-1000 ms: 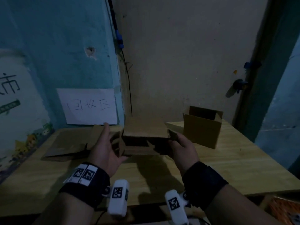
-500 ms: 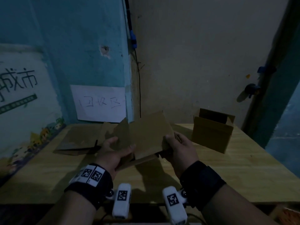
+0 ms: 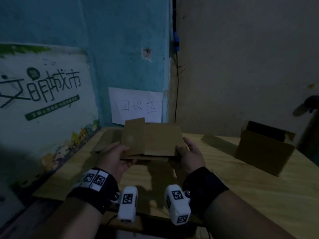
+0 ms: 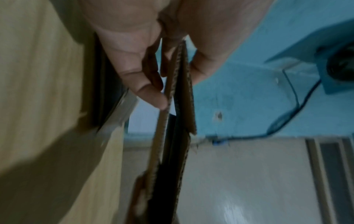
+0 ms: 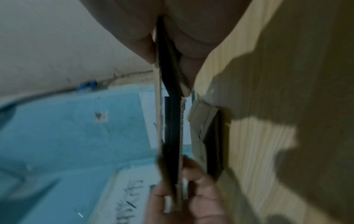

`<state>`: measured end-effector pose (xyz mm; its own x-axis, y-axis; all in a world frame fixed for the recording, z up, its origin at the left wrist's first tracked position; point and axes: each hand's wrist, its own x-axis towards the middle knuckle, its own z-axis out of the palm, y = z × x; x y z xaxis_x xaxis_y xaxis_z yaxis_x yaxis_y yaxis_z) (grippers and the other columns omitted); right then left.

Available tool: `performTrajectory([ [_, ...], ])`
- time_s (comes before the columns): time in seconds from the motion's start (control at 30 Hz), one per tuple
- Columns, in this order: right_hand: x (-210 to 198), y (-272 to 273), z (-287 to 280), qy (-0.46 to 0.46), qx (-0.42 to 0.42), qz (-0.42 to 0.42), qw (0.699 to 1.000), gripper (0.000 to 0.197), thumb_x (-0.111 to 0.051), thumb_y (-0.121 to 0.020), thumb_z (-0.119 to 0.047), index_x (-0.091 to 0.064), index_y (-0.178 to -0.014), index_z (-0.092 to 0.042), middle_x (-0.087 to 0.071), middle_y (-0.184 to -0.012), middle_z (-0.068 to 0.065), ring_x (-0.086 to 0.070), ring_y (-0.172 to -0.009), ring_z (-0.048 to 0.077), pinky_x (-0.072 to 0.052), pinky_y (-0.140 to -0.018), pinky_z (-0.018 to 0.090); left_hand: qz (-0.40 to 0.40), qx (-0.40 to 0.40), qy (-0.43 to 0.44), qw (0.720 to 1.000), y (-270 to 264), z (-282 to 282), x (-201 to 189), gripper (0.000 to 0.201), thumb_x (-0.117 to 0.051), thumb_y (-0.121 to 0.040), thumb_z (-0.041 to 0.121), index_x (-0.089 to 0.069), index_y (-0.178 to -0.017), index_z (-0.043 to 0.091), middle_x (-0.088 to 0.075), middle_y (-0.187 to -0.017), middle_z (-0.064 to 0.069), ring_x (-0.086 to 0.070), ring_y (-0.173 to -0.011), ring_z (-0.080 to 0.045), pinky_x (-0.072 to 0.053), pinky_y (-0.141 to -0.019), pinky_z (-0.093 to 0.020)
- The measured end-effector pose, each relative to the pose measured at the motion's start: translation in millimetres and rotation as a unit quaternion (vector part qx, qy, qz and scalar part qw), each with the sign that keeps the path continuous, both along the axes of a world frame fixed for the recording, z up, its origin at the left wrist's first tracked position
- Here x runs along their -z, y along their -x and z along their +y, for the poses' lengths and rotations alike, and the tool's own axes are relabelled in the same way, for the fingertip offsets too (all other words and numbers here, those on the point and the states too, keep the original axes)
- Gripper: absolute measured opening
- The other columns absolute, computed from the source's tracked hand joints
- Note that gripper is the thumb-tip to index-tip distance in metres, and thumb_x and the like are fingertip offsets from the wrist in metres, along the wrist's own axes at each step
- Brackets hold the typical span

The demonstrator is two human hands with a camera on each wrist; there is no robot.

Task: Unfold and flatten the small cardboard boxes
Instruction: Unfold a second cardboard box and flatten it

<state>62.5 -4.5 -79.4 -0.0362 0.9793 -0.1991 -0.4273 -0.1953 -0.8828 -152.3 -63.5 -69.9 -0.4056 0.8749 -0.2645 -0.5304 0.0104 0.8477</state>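
Note:
A collapsed brown cardboard box (image 3: 158, 140) is held flat in the air above the wooden table (image 3: 224, 187), one flap sticking up at its left. My left hand (image 3: 119, 152) pinches its left end, thumb on top and fingers under. My right hand (image 3: 188, 152) pinches its right end the same way. In the left wrist view the cardboard (image 4: 172, 121) shows edge-on between thumb and fingers. In the right wrist view the cardboard (image 5: 172, 128) is also edge-on. A second box (image 3: 264, 150) stands open and upright at the table's right.
Flattened cardboard (image 3: 108, 140) lies on the table's far left corner under a white paper sign (image 3: 136, 106) on the blue wall. A large poster (image 3: 43, 100) leans at the left. A black cable (image 3: 177, 83) runs down the wall corner.
The box went from a half-open shape to a pressed-flat sheet between both hands. It has also swung left, toward the flattened cardboard by the wall, and my head turned left too.

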Motion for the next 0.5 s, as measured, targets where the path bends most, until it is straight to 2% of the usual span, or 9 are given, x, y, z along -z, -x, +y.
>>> performTrajectory([
  [0.03,-1,8,3,-0.013,-0.007,-0.019,1.0,0.051,-0.06,-0.102,-0.005,-0.053,-0.144,-0.033,-0.068,-0.122,0.015,-0.07,-0.109,0.04,-0.06,-0.095,0.061,0.008,-0.016,-0.001,1.0,10,4,-3,0.024,-0.063,-0.102,0.002,-0.069,-0.126,0.005,-0.072,-0.115,-0.02,-0.069,-0.086,-0.032,-0.062,-0.051,-0.032],
  [0.1,-3,27,11,-0.041,-0.02,-0.091,0.995,0.052,-0.071,-0.096,-0.008,-0.057,-0.141,-0.031,-0.071,-0.116,0.012,-0.072,-0.107,0.035,-0.062,-0.094,0.057,0.033,-0.061,-0.001,0.998,33,15,-7,0.035,-0.069,-0.102,0.004,-0.064,-0.136,0.001,-0.072,-0.116,-0.022,-0.07,-0.083,-0.031,-0.063,-0.05,-0.029],
  [0.2,-3,51,28,-0.063,-0.051,-0.197,0.977,0.06,-0.08,-0.086,-0.017,-0.059,-0.139,-0.034,-0.07,-0.128,0.011,-0.072,-0.11,0.033,-0.062,-0.095,0.054,0.085,-0.106,0.002,0.991,63,32,-9,0.033,-0.068,-0.105,0.011,-0.066,-0.136,0.0,-0.071,-0.127,-0.026,-0.072,-0.086,-0.033,-0.064,-0.05,-0.029],
  [0.3,-6,71,37,-0.08,-0.093,-0.255,0.959,0.059,-0.08,-0.088,-0.021,-0.059,-0.143,-0.015,-0.068,-0.135,0.011,-0.068,-0.118,0.033,-0.057,-0.103,0.053,0.126,-0.102,0.03,0.986,81,45,-5,0.037,-0.067,-0.107,0.024,-0.068,-0.139,0.006,-0.072,-0.131,-0.016,-0.074,-0.089,-0.032,-0.067,-0.057,-0.034],
  [0.37,-9,79,36,-0.103,-0.105,-0.295,0.944,0.051,-0.077,-0.093,-0.024,-0.063,-0.141,-0.012,-0.068,-0.138,0.008,-0.066,-0.119,0.03,-0.058,-0.102,0.044,0.141,-0.081,0.047,0.986,88,48,-3,0.053,-0.077,-0.096,0.049,-0.071,-0.138,0.018,-0.075,-0.129,-0.012,-0.076,-0.102,-0.035,-0.069,-0.078,-0.047],
  [0.4,-10,82,36,-0.113,-0.106,-0.301,0.941,0.048,-0.075,-0.096,-0.023,-0.063,-0.141,-0.012,-0.067,-0.137,0.005,-0.066,-0.118,0.027,-0.06,-0.095,0.033,0.148,-0.068,0.058,0.985,90,50,-2,0.067,-0.082,-0.085,0.063,-0.071,-0.139,0.024,-0.075,-0.128,-0.009,-0.075,-0.109,-0.034,-0.067,-0.088,-0.052],
  [0.43,-11,84,35,-0.126,-0.108,-0.306,0.937,0.045,-0.072,-0.098,-0.022,-0.063,-0.141,-0.012,-0.066,-0.134,0.002,-0.065,-0.114,0.024,-0.059,-0.083,0.019,0.169,-0.055,0.063,0.982,92,51,-1,0.081,-0.085,-0.073,0.074,-0.07,-0.14,0.03,-0.074,-0.129,-0.005,-0.073,-0.114,-0.033,-0.065,-0.093,-0.055],
  [0.47,-11,86,34,-0.139,-0.112,-0.312,0.933,0.044,-0.07,-0.099,-0.022,-0.062,-0.141,-0.013,-0.065,-0.13,0.001,-0.064,-0.11,0.021,-0.055,-0.073,0.011,0.201,-0.046,0.073,0.976,93,51,1,0.094,-0.089,-0.06,0.079,-0.069,-0.141,0.035,-0.073,-0.13,-0.003,-0.072,-0.117,-0.033,-0.064,-0.095,-0.056],
  [0.5,-13,87,31,-0.156,-0.116,-0.323,0.926,0.043,-0.069,-0.1,-0.024,-0.063,-0.142,-0.015,-0.065,-0.131,0.001,-0.063,-0.111,0.02,-0.056,-0.075,0.011,0.224,-0.045,0.077,0.97,97,55,5,0.101,-0.092,-0.049,0.08,-0.071,-0.138,0.036,-0.074,-0.13,-0.003,-0.073,-0.116,-0.033,-0.063,-0.096,-0.058],
])
